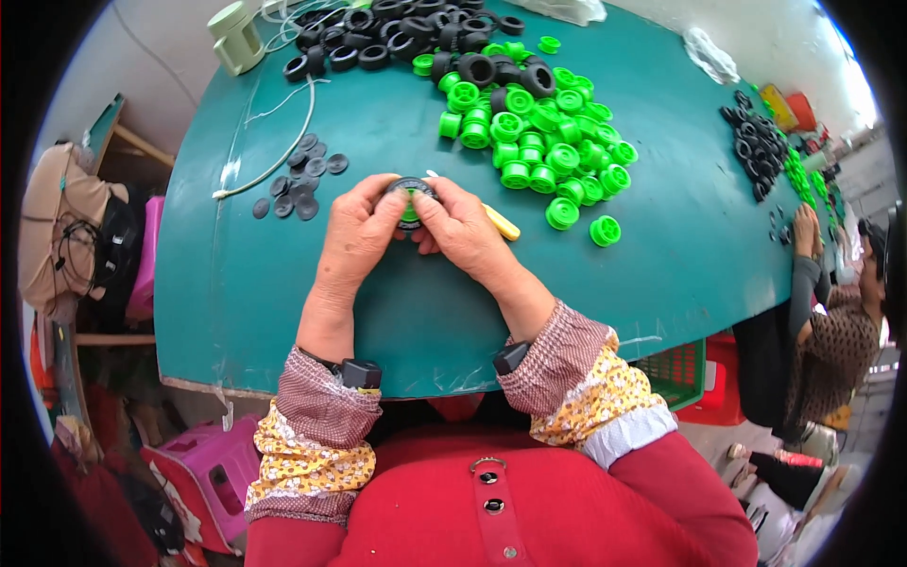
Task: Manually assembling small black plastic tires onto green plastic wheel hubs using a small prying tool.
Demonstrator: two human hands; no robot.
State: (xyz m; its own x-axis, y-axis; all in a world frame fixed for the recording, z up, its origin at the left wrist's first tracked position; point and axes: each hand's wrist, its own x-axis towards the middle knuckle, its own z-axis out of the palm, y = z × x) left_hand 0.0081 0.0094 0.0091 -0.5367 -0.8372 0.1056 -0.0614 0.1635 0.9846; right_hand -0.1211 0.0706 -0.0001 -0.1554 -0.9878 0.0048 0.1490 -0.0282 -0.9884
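Between my two hands is a small toy wheel [410, 215], a black tire with bright green showing at its centre. My left hand [356, 227] grips it from the left and my right hand [463, 227] from the right, both thumbs pressing on its face. Part of the wheel is hidden by my fingers. Just beyond my right hand lies a tool with a yellow handle [502, 223], partly covered by the hand. A heap of green wheel rims [562, 156] spreads to the right, and small dark discs [304, 180] lie to the left.
Black tires [378, 42] are piled at the far side of the green table [312, 331]. A pale cable [307, 113] curves along the left, near a light green mug [236, 40]. At far right, a co-worker's hands [806, 230] are beside more tires and rims.
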